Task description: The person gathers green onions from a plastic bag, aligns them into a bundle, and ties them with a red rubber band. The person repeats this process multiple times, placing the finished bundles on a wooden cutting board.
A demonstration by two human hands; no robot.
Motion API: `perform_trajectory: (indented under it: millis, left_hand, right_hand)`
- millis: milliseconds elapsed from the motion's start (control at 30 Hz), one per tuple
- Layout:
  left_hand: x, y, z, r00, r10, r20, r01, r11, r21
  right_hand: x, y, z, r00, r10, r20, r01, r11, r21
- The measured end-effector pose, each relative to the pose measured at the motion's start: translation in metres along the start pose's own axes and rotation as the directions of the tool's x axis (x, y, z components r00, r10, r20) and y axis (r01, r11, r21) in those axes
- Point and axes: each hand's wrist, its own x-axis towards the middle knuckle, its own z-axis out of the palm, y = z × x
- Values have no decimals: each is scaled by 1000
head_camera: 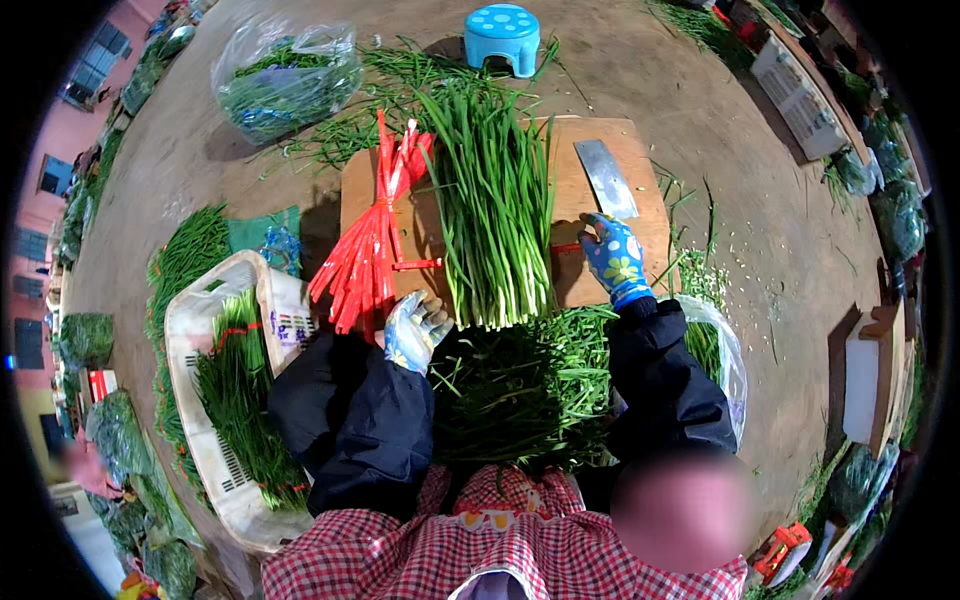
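Note:
A thick bunch of garlic chives [495, 217] lies on a wooden board [652, 247], its pale cut ends towards me. A red strap [417, 264] runs beneath it, and its other end [567, 248] shows on the right. My left hand [418, 330], in a patterned glove, hovers by the board's front edge, left of the stem ends, fingers apart and empty. My right hand [616, 259], in a blue flowered glove, is at the strap's right end with bent fingers; whether it grips the strap is unclear. A cleaver blade [607, 180] lies just beyond that hand.
A bundle of red straps [371, 247] lies on the board's left side. A white plastic crate [217, 465] at left holds tied chives [244, 390]. Loose greens [517, 390] fill the space before my lap. Beyond stand a blue stool [502, 37] and a clear bag of greens [289, 86].

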Motion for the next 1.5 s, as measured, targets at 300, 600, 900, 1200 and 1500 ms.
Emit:
perform_trajectory:
  millis: [300,600,900,1200,1500]
  left_hand:
    - [25,11,24,997,-42,64,46,997,-66]
    - [50,17,35,1000,-8,24,10,996,-86]
    - [59,12,9,976,218,-29,-189,899,395]
    - [69,13,-12,933,354,-72,-156,574,804]
    - [59,31,-5,928,367,72,-300,616,729]
  right_hand:
    - [5,9,6,896,-108,431,215,954,-208]
    - [9,28,19,884,44,466,0,996,-94]
    - [12,28,20,894,43,446,-8,997,-80]
    - [27,19,9,734,86,673,161,942,-296]
    - [47,-25,-4,658,119,744,-238,970,56]
